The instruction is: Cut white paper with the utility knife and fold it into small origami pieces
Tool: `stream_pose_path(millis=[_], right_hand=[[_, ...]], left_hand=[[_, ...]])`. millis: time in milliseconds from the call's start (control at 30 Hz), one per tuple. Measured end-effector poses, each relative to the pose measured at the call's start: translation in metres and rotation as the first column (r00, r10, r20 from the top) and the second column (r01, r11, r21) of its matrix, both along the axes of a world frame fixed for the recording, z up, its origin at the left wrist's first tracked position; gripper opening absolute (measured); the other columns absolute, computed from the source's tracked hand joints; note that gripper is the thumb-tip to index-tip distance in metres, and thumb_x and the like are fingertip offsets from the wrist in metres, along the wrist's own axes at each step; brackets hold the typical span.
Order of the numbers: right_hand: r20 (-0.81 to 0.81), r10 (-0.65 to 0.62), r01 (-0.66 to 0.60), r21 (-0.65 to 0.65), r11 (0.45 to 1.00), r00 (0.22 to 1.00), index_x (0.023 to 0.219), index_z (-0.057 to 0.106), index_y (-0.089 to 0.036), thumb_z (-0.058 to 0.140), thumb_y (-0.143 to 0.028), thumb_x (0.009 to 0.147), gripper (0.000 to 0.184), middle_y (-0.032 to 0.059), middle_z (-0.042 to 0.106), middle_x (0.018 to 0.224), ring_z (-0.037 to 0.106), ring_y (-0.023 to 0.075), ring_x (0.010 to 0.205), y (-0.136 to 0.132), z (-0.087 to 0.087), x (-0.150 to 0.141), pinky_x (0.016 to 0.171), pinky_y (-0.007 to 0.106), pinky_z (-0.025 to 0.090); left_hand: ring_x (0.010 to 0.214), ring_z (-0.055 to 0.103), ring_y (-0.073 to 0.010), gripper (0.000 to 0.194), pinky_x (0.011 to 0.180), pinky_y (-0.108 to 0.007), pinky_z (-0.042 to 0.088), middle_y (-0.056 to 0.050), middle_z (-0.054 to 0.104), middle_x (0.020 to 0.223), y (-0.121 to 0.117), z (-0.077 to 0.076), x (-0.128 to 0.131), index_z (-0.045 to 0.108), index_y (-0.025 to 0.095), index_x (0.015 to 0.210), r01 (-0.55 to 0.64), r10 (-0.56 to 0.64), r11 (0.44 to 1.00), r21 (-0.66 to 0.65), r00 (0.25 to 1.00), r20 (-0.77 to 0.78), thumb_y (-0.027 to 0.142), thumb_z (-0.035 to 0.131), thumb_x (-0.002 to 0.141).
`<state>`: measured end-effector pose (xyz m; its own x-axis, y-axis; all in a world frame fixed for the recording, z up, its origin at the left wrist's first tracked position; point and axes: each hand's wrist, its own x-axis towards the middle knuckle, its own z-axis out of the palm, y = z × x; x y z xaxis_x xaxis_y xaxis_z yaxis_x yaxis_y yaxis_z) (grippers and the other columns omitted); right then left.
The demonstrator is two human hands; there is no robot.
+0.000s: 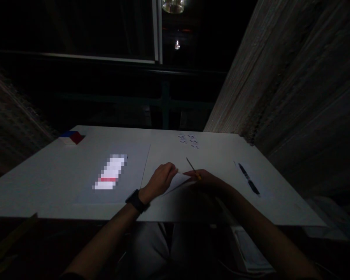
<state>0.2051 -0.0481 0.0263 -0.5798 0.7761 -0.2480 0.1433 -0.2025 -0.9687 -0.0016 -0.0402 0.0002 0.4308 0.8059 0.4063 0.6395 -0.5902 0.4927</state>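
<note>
A small white sheet of paper point(177, 181) lies on the white worktop point(216, 163) near its front edge, one corner lifted; the left hand point(160, 181) rests curled over its left side, fingers closed on the edge, a dark watch point(137, 201) on the wrist; the right hand point(208, 182) sits just beside the paper's right corner, holding a thin pencil point(193, 168) that slants up and away; beyond them a scatter of small paper scraps point(189, 140) lies near the far edge; a dark pen point(249, 179) lies well to the right; a red and blue block point(72, 137) sits at the far left corner
</note>
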Motion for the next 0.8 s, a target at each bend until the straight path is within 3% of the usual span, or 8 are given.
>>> stream_pose_path(millis=[100, 233, 367, 567, 800], right_hand=[[-0.059, -0.078, 0.076, -0.035, 0.996, 0.995, 0.093, 0.066, -0.013, 0.074, -0.023, 0.053, 0.042, 0.0008, 0.067, 0.072, 0.059, 0.0119, 0.061, 0.000, 0.001, -0.004, 0.057, 0.022, 0.044], [0.026, -0.249, 0.245, 0.092, 0.965, 0.968, 0.070, 0.064, -0.011, 0.074, -0.034, 0.057, 0.028, 0.0006, 0.062, 0.055, 0.048, 0.0072, 0.041, 0.008, -0.003, -0.010, 0.040, 0.019, 0.033], [0.060, -0.417, 0.402, 0.176, 0.899, 0.907, 0.055, 0.054, -0.014, 0.074, -0.040, 0.056, 0.033, 0.0021, 0.063, 0.053, 0.046, 0.0066, 0.036, 0.013, 0.007, -0.015, 0.035, 0.019, 0.029], [0.096, -0.401, 0.385, 0.151, 0.911, 0.911, 0.047, 0.050, -0.015, 0.075, -0.040, 0.051, 0.036, -0.0009, 0.054, 0.038, 0.042, 0.0072, 0.030, 0.019, 0.016, -0.013, 0.032, 0.019, 0.023], [0.108, -0.468, 0.453, 0.141, 0.880, 0.877, 0.047, 0.052, -0.016, 0.073, -0.033, 0.052, 0.027, 0.0001, 0.056, 0.039, 0.044, 0.0080, 0.031, 0.017, 0.007, 0.001, 0.032, 0.020, 0.023]], left_hand=[[0.073, 0.053, -0.0163, 0.026, 0.068, -0.030, 0.040, -0.004, 0.058, 0.080, 0.004, 0.002, 0.002, 0.050, 0.018, 0.087, -0.010, 0.010, 0.999, 0.033, 1.000, 0.008, 0.034, 0.031, 0.093], [0.071, 0.053, -0.0158, 0.030, 0.068, -0.030, 0.040, -0.004, 0.057, 0.079, 0.009, 0.006, 0.009, 0.051, 0.018, 0.082, -0.045, 0.046, 0.997, 0.067, 0.999, -0.017, 0.034, 0.029, 0.094], [0.063, 0.053, -0.0161, 0.032, 0.060, -0.028, 0.036, -0.002, 0.056, 0.069, 0.014, 0.014, 0.014, 0.052, 0.019, 0.081, -0.088, 0.088, 0.996, -0.017, 0.996, -0.027, 0.038, 0.030, 0.093], [0.055, 0.044, -0.0123, 0.034, 0.052, -0.023, 0.031, 0.002, 0.048, 0.056, 0.028, 0.021, 0.018, 0.053, 0.018, 0.066, 0.177, -0.149, 0.951, -0.253, 0.981, 0.125, 0.042, 0.040, 0.087], [0.055, 0.038, -0.0108, 0.037, 0.050, -0.022, 0.029, 0.003, 0.042, 0.056, 0.039, 0.009, 0.017, 0.049, 0.017, 0.060, 0.269, -0.170, 0.895, -0.355, 0.943, 0.287, 0.046, 0.046, 0.081]])
